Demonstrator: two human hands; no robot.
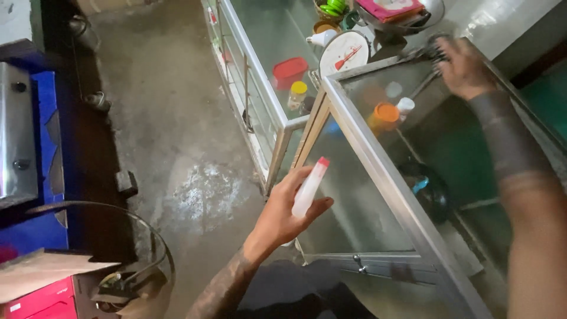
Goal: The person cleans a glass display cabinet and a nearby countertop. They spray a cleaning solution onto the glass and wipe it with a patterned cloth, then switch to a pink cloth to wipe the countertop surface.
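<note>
- We take the glass cabinet (354, 195) as our landmark: a metal-framed case with glass front and top.
- Our left hand (283, 215) is in front of the cabinet's front pane, fingers wrapped around a white spray bottle (308, 190) with a red cap, its nozzle end aimed up toward the glass.
- Our right hand (463, 68) rests on the cabinet's top pane at its far edge, fingers curled down over something dark (436, 50); it is blurred, so we cannot tell what it is or how firmly it is gripped.
- Judging from this, we are mid-way through cleaning the glass: the top pane looks hazy under the right hand, and the front pane shows no clear sign of spray yet.
- Inside the cabinet, under the top pane, stand an orange-lidded jar (385, 115) and a white-capped one (405, 106).
- Beyond the cabinet sits a kitchen scale (344, 53).
</note>
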